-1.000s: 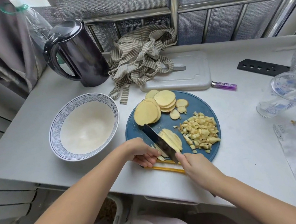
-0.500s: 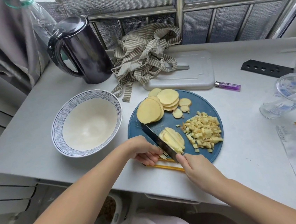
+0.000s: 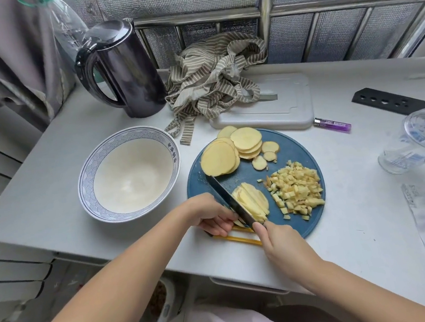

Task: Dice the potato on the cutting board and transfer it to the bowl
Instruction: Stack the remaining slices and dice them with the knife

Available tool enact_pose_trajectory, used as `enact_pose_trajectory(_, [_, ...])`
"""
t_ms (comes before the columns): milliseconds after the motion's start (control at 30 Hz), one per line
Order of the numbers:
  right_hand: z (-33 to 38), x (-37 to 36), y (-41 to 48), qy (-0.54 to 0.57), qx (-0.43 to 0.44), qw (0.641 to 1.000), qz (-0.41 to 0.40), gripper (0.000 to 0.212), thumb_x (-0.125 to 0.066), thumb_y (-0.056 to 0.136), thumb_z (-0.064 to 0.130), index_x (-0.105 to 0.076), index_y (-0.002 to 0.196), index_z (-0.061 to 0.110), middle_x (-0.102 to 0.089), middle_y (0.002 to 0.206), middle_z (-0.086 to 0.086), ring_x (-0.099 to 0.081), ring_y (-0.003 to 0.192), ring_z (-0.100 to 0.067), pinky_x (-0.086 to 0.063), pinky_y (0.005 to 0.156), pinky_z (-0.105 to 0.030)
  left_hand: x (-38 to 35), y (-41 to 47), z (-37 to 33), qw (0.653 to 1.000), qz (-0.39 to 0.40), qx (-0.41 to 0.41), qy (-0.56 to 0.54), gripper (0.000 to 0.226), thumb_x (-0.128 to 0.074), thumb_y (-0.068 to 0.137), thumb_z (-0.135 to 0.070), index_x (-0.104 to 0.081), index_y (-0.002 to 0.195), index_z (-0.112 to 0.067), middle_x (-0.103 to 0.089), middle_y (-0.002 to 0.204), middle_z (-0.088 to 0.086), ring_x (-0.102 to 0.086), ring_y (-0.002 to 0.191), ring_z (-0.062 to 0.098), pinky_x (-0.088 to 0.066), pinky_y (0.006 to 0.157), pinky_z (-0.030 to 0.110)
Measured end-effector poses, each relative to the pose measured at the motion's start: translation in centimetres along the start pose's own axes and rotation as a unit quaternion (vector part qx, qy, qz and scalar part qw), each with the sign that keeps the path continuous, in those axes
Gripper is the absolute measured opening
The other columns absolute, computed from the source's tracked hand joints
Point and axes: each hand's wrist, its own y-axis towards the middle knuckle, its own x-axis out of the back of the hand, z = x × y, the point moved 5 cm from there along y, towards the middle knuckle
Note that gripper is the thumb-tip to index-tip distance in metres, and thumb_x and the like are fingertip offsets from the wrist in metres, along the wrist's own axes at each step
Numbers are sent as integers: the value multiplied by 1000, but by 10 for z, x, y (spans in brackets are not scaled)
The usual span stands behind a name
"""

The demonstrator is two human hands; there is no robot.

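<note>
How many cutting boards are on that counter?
2. A round blue cutting board lies at the front, holding potato pieces. A white rectangular one sits behind it, partly covered by striped cloth.

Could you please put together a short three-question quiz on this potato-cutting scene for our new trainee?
1. True or false: the bowl already holds diced potato.
2. Where on the cutting board does the diced pile lie? A. right side B. left side C. far edge
3. Fill in: the right hand grips the ___, while the left hand holds the sliced potato.
Key: 1 false; 2 A; 3 knife.
</note>
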Motion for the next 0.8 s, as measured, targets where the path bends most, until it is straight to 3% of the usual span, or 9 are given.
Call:
enact_pose_trajectory(100, [3, 4, 2, -75, 17, 997, -10, 43, -18, 103, 47, -49, 101, 18, -62, 90, -5, -61, 89, -28, -38, 66, -36, -1, 3, 1, 1000, 14, 4, 6, 17, -71, 86, -18, -65, 75, -7, -67, 61, 6, -65, 52, 15, -55, 55, 22])
enact_pose_trajectory(233, [12, -3, -4, -181, 27, 983, -13, 45, -15, 103, 46, -45, 113, 15, -67, 103, -7, -63, 97, -31, -31, 63, -36, -8, 2, 2, 997, 73, 11, 7, 31, -59, 93, -15, -52, 63, -18, -47, 50, -4, -48, 42, 9, -44, 46, 15])
enact_pose_trajectory(500, [16, -8, 1, -211, 21, 977, -3, 48, -15, 103, 46, -45, 118, 12, -67, 106, -7, -64, 99, -29, -32, 63, -34, -6, 3, 2, 998, 60, 12, 18, 25, -58, 92, -14, -54, 68, -17, -52, 53, -3, -53, 49, 11, -47, 50, 15])
enact_pose_trajectory(700, [17, 2, 9, -141, 11, 990, -5, 49, -19, 103, 46, -53, 108, 12, -65, 103, -10, -62, 97, -32, -35, 66, -36, -6, 1, 1, 999, 48, 13, 8, 21, -64, 90, -14, -57, 70, -14, -55, 56, 1, -54, 48, 13, -49, 51, 19])
enact_pose_trajectory(800, [2, 13, 19, -36, -7, 999, 8, 47, -23, 103, 45, -53, 81, 17, -58, 79, -4, -58, 81, -28, -37, 63, -34, -1, -1, 1, 1000, 0, 22, -6, 18, -74, 84, -20, -67, 77, -5, -69, 65, 8, -68, 57, 17, -57, 60, 25])
